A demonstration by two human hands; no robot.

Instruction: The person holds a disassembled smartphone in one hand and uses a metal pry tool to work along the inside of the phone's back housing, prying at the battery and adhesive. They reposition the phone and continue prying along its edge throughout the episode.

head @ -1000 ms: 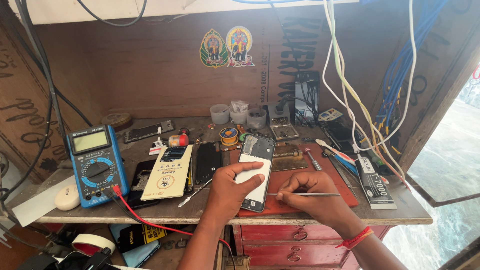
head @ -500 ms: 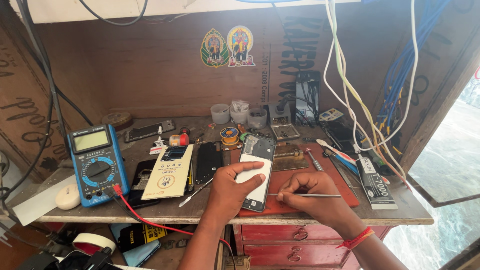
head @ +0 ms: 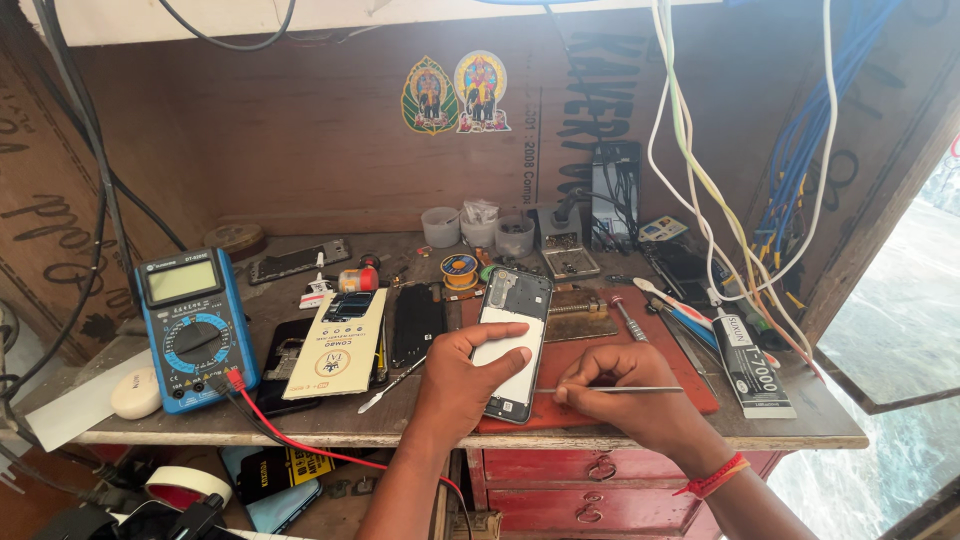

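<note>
An opened smartphone (head: 514,340) lies back-up on a red work mat (head: 690,385) at the front middle of the wooden bench. My left hand (head: 465,375) presses on it, the thumb across its white battery area. My right hand (head: 620,395) grips a thin metal tool (head: 625,389) held level, its tip at the phone's right edge. A red thread band circles my right wrist.
A blue multimeter (head: 190,325) with red and black leads stands at the left beside a beige flat box (head: 338,345) and a black phone part (head: 417,322). Small cups (head: 478,230), a solder spool (head: 460,270), a glue tube (head: 748,360) and hanging cables (head: 700,190) crowd the back and right.
</note>
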